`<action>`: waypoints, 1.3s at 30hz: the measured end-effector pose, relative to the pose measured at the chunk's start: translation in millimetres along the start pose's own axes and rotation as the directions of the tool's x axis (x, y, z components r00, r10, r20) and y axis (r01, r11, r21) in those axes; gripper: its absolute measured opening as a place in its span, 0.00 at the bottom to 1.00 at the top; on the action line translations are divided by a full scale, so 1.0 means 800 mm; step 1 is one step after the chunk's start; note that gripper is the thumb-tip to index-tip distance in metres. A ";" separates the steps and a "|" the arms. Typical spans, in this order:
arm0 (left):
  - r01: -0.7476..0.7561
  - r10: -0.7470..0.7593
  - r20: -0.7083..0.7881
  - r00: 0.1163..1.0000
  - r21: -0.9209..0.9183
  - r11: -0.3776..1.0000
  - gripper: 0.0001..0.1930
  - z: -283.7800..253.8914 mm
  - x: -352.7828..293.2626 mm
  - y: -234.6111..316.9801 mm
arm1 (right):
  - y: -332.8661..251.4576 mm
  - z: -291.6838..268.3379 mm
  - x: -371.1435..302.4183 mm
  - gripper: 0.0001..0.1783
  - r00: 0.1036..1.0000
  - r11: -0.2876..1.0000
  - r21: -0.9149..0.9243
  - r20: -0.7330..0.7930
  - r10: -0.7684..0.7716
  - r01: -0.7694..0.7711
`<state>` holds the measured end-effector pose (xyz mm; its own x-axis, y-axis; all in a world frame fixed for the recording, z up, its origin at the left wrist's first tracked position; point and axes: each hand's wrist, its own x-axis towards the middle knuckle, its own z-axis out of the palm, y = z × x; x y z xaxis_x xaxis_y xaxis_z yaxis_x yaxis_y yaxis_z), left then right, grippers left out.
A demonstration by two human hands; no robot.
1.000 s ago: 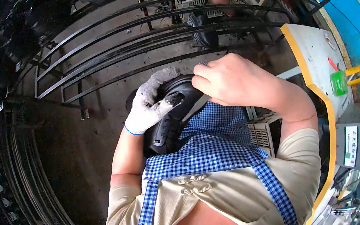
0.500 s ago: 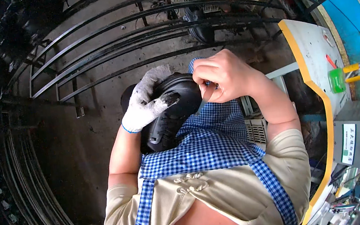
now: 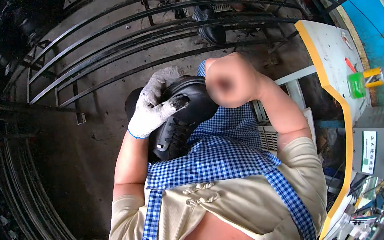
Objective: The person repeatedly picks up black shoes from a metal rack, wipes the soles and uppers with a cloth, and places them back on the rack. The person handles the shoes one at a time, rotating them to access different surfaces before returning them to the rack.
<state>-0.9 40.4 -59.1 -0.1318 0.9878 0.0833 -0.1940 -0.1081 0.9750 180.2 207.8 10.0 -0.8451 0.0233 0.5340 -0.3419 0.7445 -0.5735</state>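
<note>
A black lace-up shoe [image 3: 198, 109] is held over my lap, its laces toward my body and its thick sole edge turned up and away. My left hand [image 3: 150, 110], in a white knitted glove with a dark-stained thumb, is closed around the shoe; the fingers go over the sole side and the thumb presses the upper. My bare right hand [image 3: 231, 79] is up against the right end of the shoe. Its fingers are blurred, so whatever they hold is hidden. A blue checked apron [image 3: 207, 168] lies beneath the shoe.
Dark metal rails [image 3: 153, 40] run across in front of me, with another black shoe [image 3: 210, 26] at them. On my right stands a white table with a yellow edge [image 3: 326, 62], bearing a green container [image 3: 356, 85] and a grey machine [image 3: 380, 149]. A plastic crate [image 3: 269, 137] sits beside my lap.
Half a second ago my right fingers pinched a thin blade-like strip at the shoe's edge; now that strip does not show. The left hand keeps its grip on the shoe.
</note>
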 end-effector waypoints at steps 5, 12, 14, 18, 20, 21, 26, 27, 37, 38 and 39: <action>0.008 -0.008 0.003 1.000 -0.036 0.999 0.33 0.000 0.001 -0.001 | 0.005 0.003 -0.003 0.13 1.000 0.999 0.039 -0.016 -0.001 0.002; 0.033 -0.035 -0.033 0.999 -0.046 0.998 0.32 0.003 0.001 -0.001 | 0.004 0.001 -0.004 0.12 0.990 0.985 0.107 0.061 0.128 -0.134; 0.035 -0.036 -0.031 0.999 -0.030 0.999 0.31 0.002 0.001 0.000 | 0.005 0.002 -0.004 0.12 0.988 0.980 0.133 0.060 0.140 -0.147; 0.004 -0.009 -0.045 0.999 -0.100 0.995 0.31 0.005 0.001 -0.005 | 0.008 0.004 -0.006 0.13 0.996 0.985 0.149 0.033 0.082 -0.086; -0.010 0.002 -0.057 0.998 -0.139 0.990 0.31 0.005 0.002 -0.005 | 0.011 0.004 -0.006 0.13 1.000 0.995 0.103 -0.007 0.009 -0.008; -0.010 0.002 -0.062 0.998 -0.136 0.991 0.31 0.003 0.001 -0.004 | 0.013 0.005 -0.007 0.13 0.999 0.997 0.067 -0.032 -0.020 0.022; -0.044 0.020 -0.155 0.988 -0.158 0.986 0.32 -0.005 0.000 0.007 | 0.003 0.002 -0.019 0.12 0.984 0.964 0.216 -0.056 0.171 -0.156; -0.050 0.027 -0.159 0.987 -0.143 0.989 0.32 -0.006 0.000 0.008 | -0.002 0.000 -0.018 0.11 0.980 0.946 0.271 -0.039 0.196 -0.179; -0.418 0.271 -0.616 0.739 -0.105 0.902 0.31 -0.063 0.008 0.007 | 0.056 0.066 -0.080 0.23 0.836 0.853 0.291 -0.223 0.501 -0.434; -0.444 0.232 -0.693 0.682 -0.141 0.885 0.31 -0.069 0.009 0.017 | 0.052 0.077 -0.094 0.28 0.783 0.773 0.343 -0.144 0.605 -0.534; -0.489 0.118 -0.709 0.696 -0.347 0.800 0.26 -0.080 0.012 0.012 | 0.055 0.089 -0.107 0.43 0.836 0.815 0.279 -0.066 0.544 -0.508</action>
<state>-66.2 41.7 -62.4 -0.8033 0.5950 0.0268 -0.4283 -0.6083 0.6683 208.3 191.1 -105.5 -0.8655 0.4691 0.1756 0.0364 0.4084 -0.9121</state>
